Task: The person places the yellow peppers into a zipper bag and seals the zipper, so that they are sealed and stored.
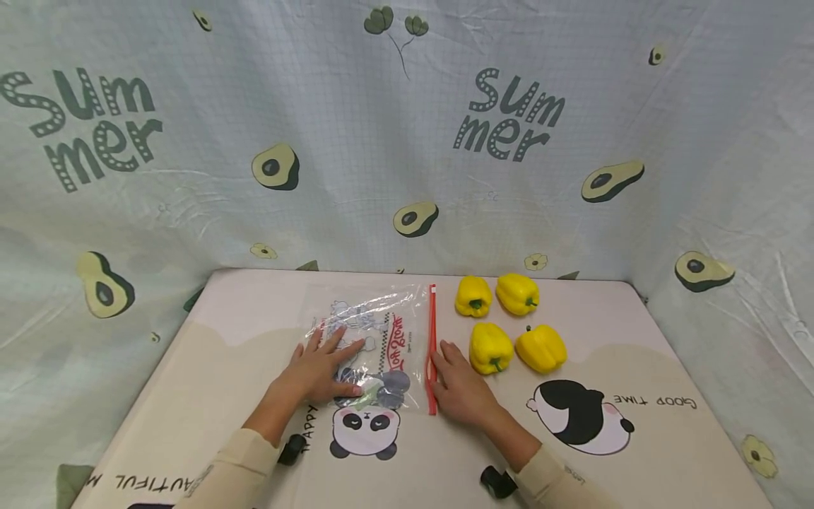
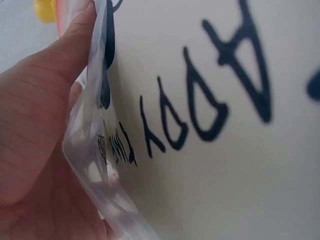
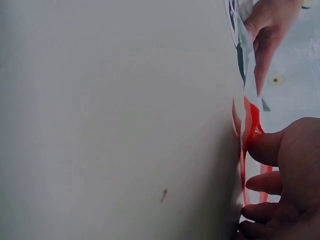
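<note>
Resting left hand (image 1: 323,371): is spreading straight fingers on the clear bag (image 1: 381,353)
Right hand (image 1: 466,389): is touching the bag's red zip edge (image 1: 433,318), fingers loosely extended
Four yellow peppers (image 1: 491,349): are sitting right of the right fingers

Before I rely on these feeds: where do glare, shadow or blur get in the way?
Head view: white glare streaks the clear bag; left wrist view: the yellow pepper at the upper left is blurred; right wrist view: shadow darkens the table beside the right hand.
</note>
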`<state>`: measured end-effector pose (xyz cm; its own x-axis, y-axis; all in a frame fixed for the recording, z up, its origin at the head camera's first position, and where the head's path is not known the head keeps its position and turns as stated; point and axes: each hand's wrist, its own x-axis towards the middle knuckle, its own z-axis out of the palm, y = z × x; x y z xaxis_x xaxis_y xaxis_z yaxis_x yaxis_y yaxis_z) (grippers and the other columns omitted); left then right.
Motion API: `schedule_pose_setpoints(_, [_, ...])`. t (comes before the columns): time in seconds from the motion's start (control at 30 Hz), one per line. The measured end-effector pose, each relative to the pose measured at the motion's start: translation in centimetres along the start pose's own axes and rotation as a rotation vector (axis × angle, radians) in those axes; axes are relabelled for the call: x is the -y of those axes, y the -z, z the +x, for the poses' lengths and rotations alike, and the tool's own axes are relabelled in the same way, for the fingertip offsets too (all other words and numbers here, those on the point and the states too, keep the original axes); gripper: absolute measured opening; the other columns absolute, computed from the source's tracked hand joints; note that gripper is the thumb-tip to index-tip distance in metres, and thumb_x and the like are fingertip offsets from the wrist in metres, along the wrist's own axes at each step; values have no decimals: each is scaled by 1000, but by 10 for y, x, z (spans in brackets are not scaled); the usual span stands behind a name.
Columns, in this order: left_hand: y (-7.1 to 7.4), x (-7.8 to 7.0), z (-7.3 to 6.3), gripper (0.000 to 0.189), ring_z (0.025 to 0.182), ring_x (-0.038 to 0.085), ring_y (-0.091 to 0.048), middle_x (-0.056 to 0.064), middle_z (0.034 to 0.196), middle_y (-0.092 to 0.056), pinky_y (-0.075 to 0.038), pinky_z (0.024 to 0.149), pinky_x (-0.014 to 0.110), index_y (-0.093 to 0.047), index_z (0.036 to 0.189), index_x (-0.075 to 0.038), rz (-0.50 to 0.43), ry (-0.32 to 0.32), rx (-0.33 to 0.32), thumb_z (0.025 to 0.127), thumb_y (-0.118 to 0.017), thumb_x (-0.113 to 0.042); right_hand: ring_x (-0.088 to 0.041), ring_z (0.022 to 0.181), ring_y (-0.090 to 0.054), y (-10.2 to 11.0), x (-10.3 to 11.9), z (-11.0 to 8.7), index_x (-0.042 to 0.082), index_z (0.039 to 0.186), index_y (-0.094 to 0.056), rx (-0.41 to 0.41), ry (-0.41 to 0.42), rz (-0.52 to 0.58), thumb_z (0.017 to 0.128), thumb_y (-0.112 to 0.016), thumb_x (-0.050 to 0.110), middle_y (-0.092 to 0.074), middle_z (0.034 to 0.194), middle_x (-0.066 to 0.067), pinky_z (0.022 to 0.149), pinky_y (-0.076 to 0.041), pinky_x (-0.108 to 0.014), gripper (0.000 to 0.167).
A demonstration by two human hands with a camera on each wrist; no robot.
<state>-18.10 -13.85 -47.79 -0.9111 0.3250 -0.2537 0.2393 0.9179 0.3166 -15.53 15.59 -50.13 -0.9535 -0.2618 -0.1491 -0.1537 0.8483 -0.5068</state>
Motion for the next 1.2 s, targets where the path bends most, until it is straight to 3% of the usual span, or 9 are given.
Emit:
schedule_pose_setpoints(0.23, [2, -2, -2, 86, 160, 55, -4, 18, 175, -17, -13, 123, 78, -42, 160, -31, 11, -6, 21, 86, -76, -59, -33, 162, -26, -1, 2, 0, 11, 153, -52, 15, 11, -68, 100, -66, 29, -32, 172, -12, 127, -33, -55, 58])
schedule_pose_setpoints(0.43, [4, -6, 1, 77, 159, 57, -4, 19, 175, -19, -13, 120, 82, -47, 157, -29, -6, 3, -24, 91, -69, -60, -33, 162, -25, 2, 8, 2, 12, 153, -53, 31, -5, -107, 100, -67, 29, -32, 172, -12, 127, -34, -55, 57])
schedule_pose_setpoints(0.53, [2, -9, 4, 76, 159, 56, -3, 18, 175, -18, -13, 121, 81, -44, 159, -28, -6, -40, -36, 93, -71, -54, -34, 162, -26, 4, 9, 1, 11, 152, -53, 46, -17, -124, 100, -67, 29, -32, 171, -13, 127, -33, -55, 57])
schedule_pose_setpoints(0.7, [0, -11, 9, 66, 162, 48, -5, 7, 176, -21, -6, 127, 74, -43, 159, -35, -28, -131, 26, 98, -68, -43, -34, 161, -27, 5, 10, 2, 10, 151, -55, 47, -5, -135, 100, -67, 28, -34, 171, -13, 126, -35, -55, 56])
schedule_pose_setpoints(0.83, [2, -9, 11, 58, 163, 44, -8, 1, 175, -26, -8, 129, 71, -51, 154, -37, -31, -123, 54, 98, -67, -46, -33, 161, -27, 3, 8, 4, 12, 151, -55, 46, 2, -135, 99, -68, 29, -34, 171, -12, 126, -36, -54, 56])
schedule_pose_setpoints(1.07, [8, -3, 12, 57, 160, 50, -15, 5, 171, -35, -14, 126, 73, -59, 148, -27, -56, -134, 32, 96, -69, -47, -32, 162, -27, 5, 6, 6, 16, 154, -52, 44, -20, -133, 99, -68, 34, -34, 171, -10, 126, -36, -54, 60])
schedule_pose_setpoints(1.2, [12, -1, 15, 44, 156, 53, -24, 6, 165, -45, -23, 125, 71, -72, 134, -18, -92, -94, -4, 98, -68, -43, -33, 161, -29, 6, 7, 5, 13, 153, -53, 40, -30, -126, 99, -70, 35, -35, 170, -12, 126, -35, -54, 60])
